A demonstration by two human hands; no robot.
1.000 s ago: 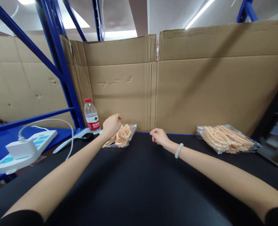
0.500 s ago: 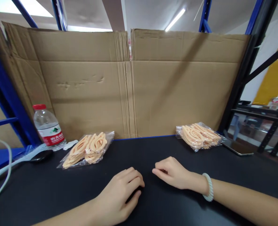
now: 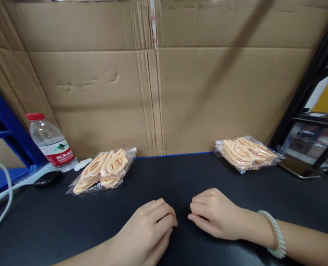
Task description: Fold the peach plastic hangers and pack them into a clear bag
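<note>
My left hand (image 3: 152,227) rests on the black tabletop (image 3: 102,218) at the lower middle, its fingers curled and thumb tucked in, with nothing visible in it. Just right of it, a small gap apart, my right hand (image 3: 216,214) lies with its fingers folded in a loose fist; no object shows there either. A pale coiled band (image 3: 276,234) circles the right wrist. Beyond the left hand lies a clear plastic bag (image 3: 104,170) of flat, peach-coloured looped pieces. A similar clear bag (image 3: 247,153) sits beyond the right hand. Neither hand touches a bag.
A water bottle (image 3: 53,144) with a red cap stands at the back left, near a black rounded object (image 3: 47,178) and a white cable (image 3: 8,207). Cardboard (image 3: 97,81) walls the back edge. A flat, phone-like device (image 3: 299,168) lies at the right, beside a black post (image 3: 305,81).
The view has tilted down, so the ceiling is out of sight. Both hands appear slightly further right in view, and their fingers and thumbs have drawn closer together.
</note>
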